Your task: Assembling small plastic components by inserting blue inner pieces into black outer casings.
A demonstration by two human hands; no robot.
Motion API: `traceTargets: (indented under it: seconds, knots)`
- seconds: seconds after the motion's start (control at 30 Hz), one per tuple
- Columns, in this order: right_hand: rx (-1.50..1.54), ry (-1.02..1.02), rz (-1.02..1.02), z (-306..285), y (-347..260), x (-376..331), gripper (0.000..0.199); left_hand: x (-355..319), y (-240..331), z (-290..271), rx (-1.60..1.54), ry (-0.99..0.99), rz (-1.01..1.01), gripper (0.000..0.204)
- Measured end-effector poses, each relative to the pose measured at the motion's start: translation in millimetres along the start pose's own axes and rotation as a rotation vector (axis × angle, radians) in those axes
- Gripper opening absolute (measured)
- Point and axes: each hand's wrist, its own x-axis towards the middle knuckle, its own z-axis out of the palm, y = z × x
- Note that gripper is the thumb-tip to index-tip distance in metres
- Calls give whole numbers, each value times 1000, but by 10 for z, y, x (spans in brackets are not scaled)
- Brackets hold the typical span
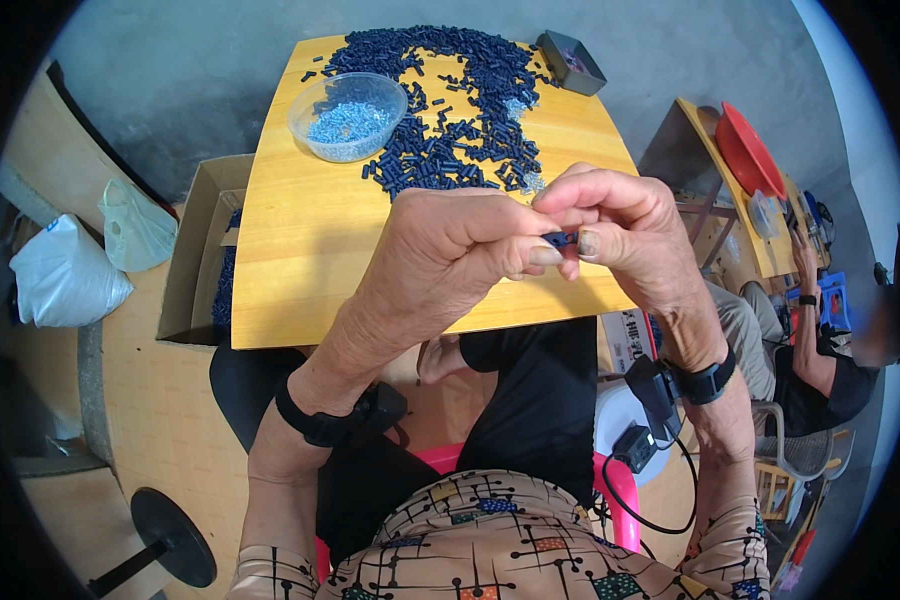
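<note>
A person's left hand [435, 250] and right hand [635, 228] hold a small dark-blue piece [560, 239] in a narrow pinch right of the frame's center, above a yellow table [305, 250] strewn with dark cylindrical pieces [435, 162] at top center, beside a clear tub [346, 153] of pale-blue parts [350, 122].

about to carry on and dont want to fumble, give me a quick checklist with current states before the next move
1. Left hand pinching the dark blue piece: ok.
2. Right hand gripping its other end: cannot tell, fingers hide it.
3. Whether anything is fitted into the piece: cannot tell.
4. Clear bowl upright on the table: ok.
5. Loose dark pieces all gathered in one tidy pile: not ok, they lie scattered.
</note>
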Motion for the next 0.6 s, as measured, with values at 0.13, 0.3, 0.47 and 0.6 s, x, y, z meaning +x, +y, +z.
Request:
traceTargets:
  seconds: [0.13, 0.3, 0.47, 0.6]
  knots:
    - [-75, 15, -83, 43, -17, 12, 30, 2, 27, -4, -186, 17, -41, 11]
    - [-127, 46, -168, 121, -42, -19, 29, -8, -23, -31, -246, 27, -46, 13]
    - [-245, 254, -176, 232, -51, -111, 19, -14, -6, -54, -261, 24, -88, 14]
    - [-357, 332, -199, 302, -88, -141, 14, -18, 2, -31, -250, 51, -119, 14]
